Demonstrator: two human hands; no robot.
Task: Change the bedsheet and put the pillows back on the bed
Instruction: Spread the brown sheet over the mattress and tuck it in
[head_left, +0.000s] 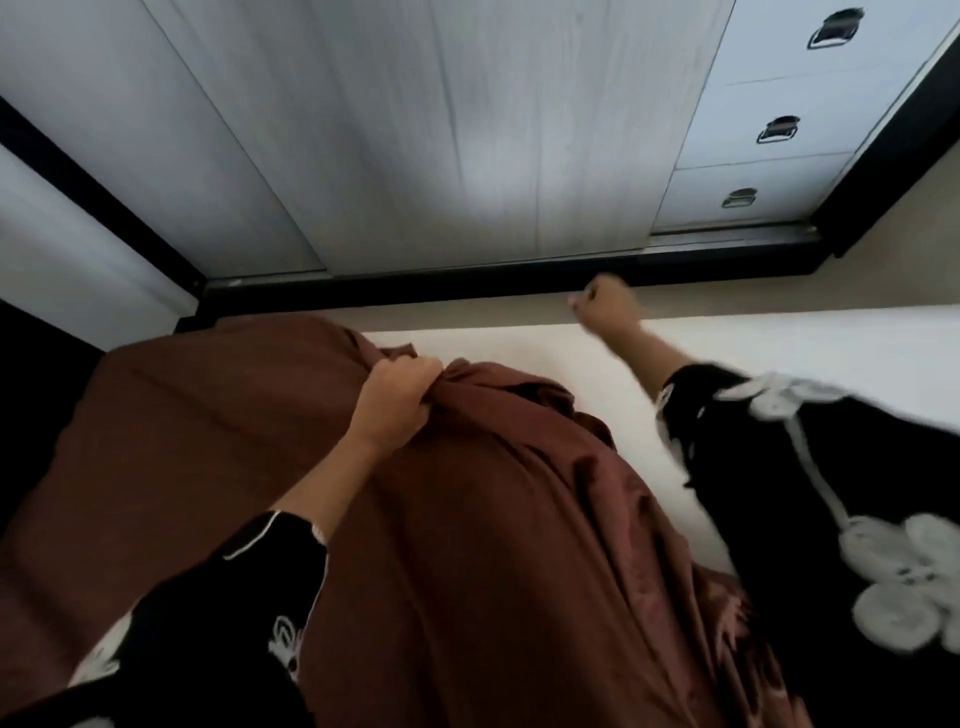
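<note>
A white wardrobe (415, 130) fills twelve o'clock, its drawers (769, 135) at one o'clock closed. Across the bare bed (545, 353), the brown bedsheet (467, 545) bunches toward six o'clock, grasped by the left hand (395, 410). The right hand (608, 306), at two o'clock, is blurred, its fingers curled; whether they hold anything cannot be told.

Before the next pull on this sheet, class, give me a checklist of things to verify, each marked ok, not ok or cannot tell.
1. Left hand has a firm hold on the brown sheet: ok, its fingers are curled round a bunch of fabric.
2. Right hand holds a sheet edge: cannot tell; it is blurred, with fingers curled, near the far edge of the mattress.
3. Mattress fully covered: not ok, its white surface is bare on the right side.
4. Sheet lying flat: not ok, it is bunched and folded down the middle.
</note>
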